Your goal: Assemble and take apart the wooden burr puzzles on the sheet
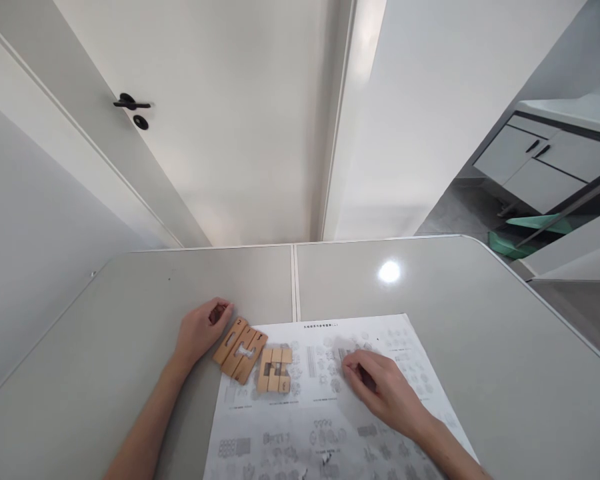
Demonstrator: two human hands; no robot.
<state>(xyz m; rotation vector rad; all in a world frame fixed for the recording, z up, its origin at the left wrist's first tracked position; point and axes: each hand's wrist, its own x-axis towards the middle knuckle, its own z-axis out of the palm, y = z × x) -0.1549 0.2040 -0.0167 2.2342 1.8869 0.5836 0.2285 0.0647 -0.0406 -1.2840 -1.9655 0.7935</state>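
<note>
My left hand (203, 331) rests on the table with its fingers curled into a loose fist, just left of the wooden pieces. Three brown notched wooden bars (236, 365) lie side by side at a slant, with dark numbers at their far ends. To their right, several lighter notched wooden bars (263, 380) are grouped together on a printed sheet (350, 410). My right hand (383, 390) lies on that sheet, fingers curled in and thumb close to them, apart from the wood. Nothing shows in either hand.
The grey table (145, 300) has a white seam (295, 283) down its middle. Rows of small diagrams cover the sheet. Behind the table stands a white door with a black handle (130, 103). A white cabinet (545, 160) and a green object (510, 247) are at the right.
</note>
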